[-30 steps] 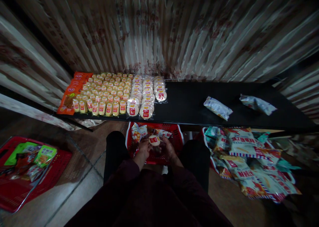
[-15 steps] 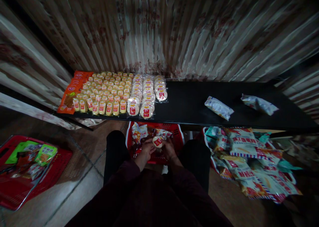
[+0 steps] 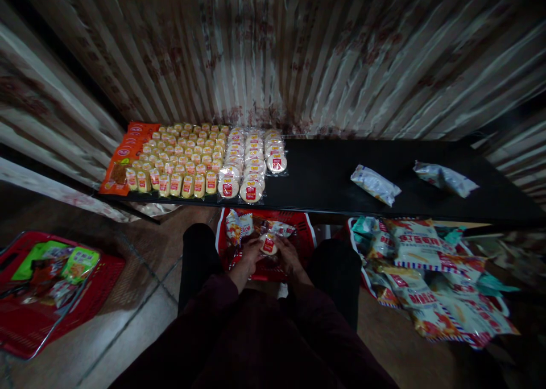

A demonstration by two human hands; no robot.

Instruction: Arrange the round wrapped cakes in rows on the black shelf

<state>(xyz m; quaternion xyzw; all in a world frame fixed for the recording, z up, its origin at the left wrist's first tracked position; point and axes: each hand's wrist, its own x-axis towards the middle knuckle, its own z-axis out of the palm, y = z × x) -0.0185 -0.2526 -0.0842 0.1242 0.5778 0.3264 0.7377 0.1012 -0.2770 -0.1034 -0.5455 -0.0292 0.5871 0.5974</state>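
Between my hands is a round, pale packaged cake (image 3: 268, 244) with a red label, above the red basket (image 3: 309, 230) at my knees. My left hand (image 3: 251, 255) grips its left edge, and my right hand (image 3: 287, 253) closes on its right side. Other wrapped packets (image 3: 239, 226) lie in that basket. Just beyond, on the black shelf (image 3: 319, 173), rows of similar round cakes (image 3: 251, 189) stand beside many small yellow wrapped cakes (image 3: 175, 184).
An orange packet (image 3: 128, 150) lies at the shelf's left end, two white packets (image 3: 375, 184) at its right. A red basket (image 3: 98, 298) stands on the floor at left; another, heaped with snack bags (image 3: 418, 292), at right. A pleated curtain (image 3: 273, 53) hangs behind.
The round cake has shifted slightly left and turned flatter between my hands. My right hand's fingers have moved a little to the left around it.
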